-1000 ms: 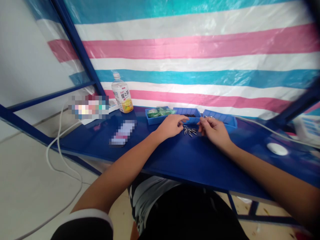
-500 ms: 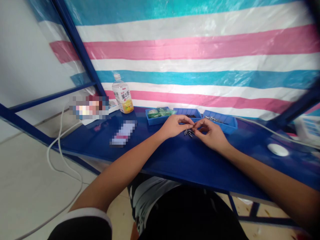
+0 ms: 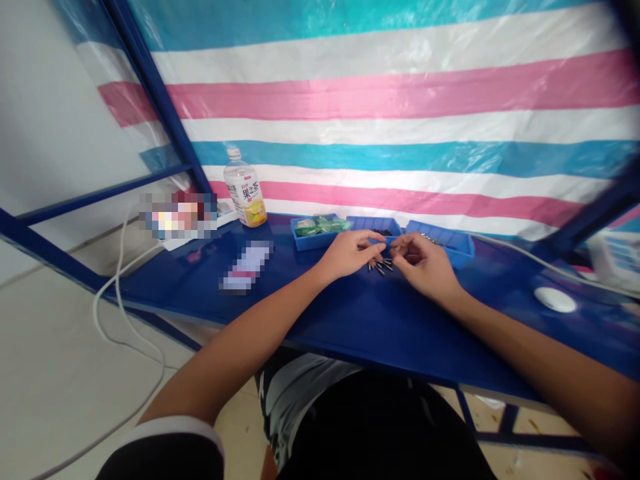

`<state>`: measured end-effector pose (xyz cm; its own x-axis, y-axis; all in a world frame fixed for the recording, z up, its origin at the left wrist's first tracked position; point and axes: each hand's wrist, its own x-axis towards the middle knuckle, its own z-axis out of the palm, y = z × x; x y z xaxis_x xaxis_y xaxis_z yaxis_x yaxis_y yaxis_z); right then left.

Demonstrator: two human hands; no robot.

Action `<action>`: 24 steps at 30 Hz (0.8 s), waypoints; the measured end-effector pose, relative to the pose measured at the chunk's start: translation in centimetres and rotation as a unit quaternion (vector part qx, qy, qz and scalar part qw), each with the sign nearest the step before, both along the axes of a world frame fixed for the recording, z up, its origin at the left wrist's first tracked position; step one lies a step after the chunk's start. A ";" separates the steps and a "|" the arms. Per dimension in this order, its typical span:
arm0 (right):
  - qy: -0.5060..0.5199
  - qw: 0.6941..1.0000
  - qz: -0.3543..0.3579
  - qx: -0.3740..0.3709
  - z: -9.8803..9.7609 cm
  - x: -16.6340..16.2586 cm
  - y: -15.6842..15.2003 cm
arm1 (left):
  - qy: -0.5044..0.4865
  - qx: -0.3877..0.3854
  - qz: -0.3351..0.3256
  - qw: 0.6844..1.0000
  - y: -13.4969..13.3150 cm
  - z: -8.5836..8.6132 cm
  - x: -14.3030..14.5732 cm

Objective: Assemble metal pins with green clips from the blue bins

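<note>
Two bare hands face each other over a loose pile of slim metal pieces (image 3: 383, 268), which lies on the blue table (image 3: 350, 317) just below their fingertips. Half a second ago the fingertips met; now a narrow gap parts them, though they sit closer than in the earliest view. The left hand (image 3: 350, 253) has its thumb and forefinger curved toward each other; the right hand (image 3: 425, 263) is curled, fingertips drawn in near its thumb. Whether either grips a small piece, I cannot tell. Just beyond the left hand stands a blue bin (image 3: 316, 243) of green packets (image 3: 323, 225); past the gap, a middle bin (image 3: 363, 223) holds dark bits (image 3: 383, 232). Behind the right hand sits a third bin (image 3: 460, 248), with shiny metal parts inside.
</note>
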<state>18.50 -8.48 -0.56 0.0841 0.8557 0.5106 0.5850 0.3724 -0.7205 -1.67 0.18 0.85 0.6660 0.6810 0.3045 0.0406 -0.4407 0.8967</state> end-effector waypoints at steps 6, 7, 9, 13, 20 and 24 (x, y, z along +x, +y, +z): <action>-0.022 1.000 -0.013 0.014 -0.4 0.3 0.2 | -0.012 0.018 -0.018 1.000 0.7 -1.3 0.5; -0.028 0.999 -0.013 0.016 -0.5 0.3 0.3 | -0.017 0.016 -0.018 1.000 0.9 -1.4 0.6; -0.030 0.999 -0.016 0.017 -0.5 0.4 0.3 | -0.027 0.003 -0.014 1.000 1.2 -1.6 0.6; -0.035 0.998 -0.045 0.028 -0.4 0.4 0.2 | -0.028 -0.048 -0.008 0.998 0.9 -1.2 0.3; -0.036 0.999 -0.017 0.011 -0.8 0.6 0.5 | -0.028 -0.040 -0.026 0.998 0.9 -1.2 0.4; -0.037 0.999 0.009 0.004 -0.8 0.4 0.5 | -0.040 -0.040 -0.011 0.998 1.2 -1.3 0.3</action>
<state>18.95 -8.00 -1.34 0.0307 0.8529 0.5212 0.6299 0.3884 -0.6726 -1.38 1.41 -0.44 0.6576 0.6904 0.3014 -0.0411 -0.3666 0.9295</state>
